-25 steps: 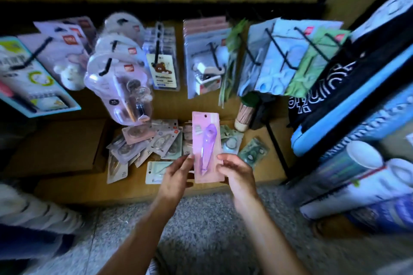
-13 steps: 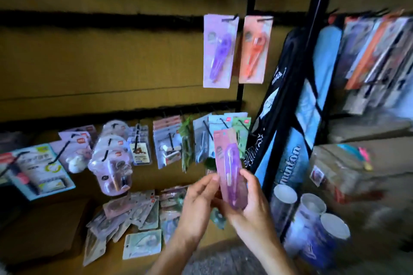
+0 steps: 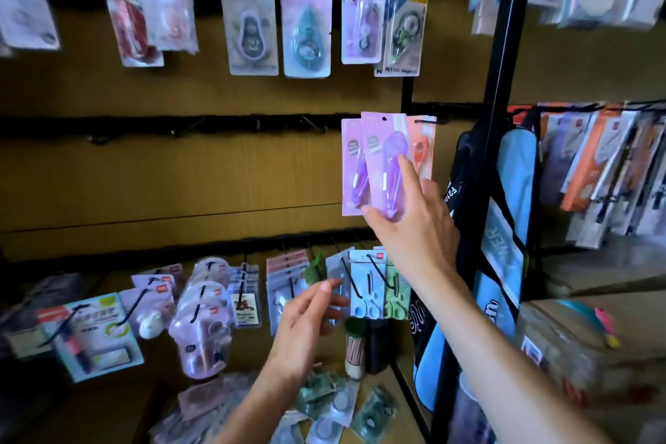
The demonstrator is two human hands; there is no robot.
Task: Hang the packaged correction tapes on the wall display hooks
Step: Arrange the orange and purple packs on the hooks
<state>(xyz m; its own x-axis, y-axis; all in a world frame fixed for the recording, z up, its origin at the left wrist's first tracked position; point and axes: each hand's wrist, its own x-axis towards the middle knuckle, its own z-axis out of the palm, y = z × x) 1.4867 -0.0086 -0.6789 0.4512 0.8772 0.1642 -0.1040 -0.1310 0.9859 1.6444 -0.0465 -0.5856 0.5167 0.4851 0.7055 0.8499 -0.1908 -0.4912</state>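
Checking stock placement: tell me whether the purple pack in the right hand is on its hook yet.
Cannot tell. The right hand holds the purple pack upright against the hung purple pack; no hook shows through its hole.

head cam | faces forward, slightly down at wall display (image 3: 216,173) | close range | edges blurred, perhaps motion

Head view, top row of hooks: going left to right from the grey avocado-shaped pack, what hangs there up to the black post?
Grey avocado-shaped pack → teal pack on a pink card → lilac pack marked 6 → blue and yellow pack marked 30 → black post.
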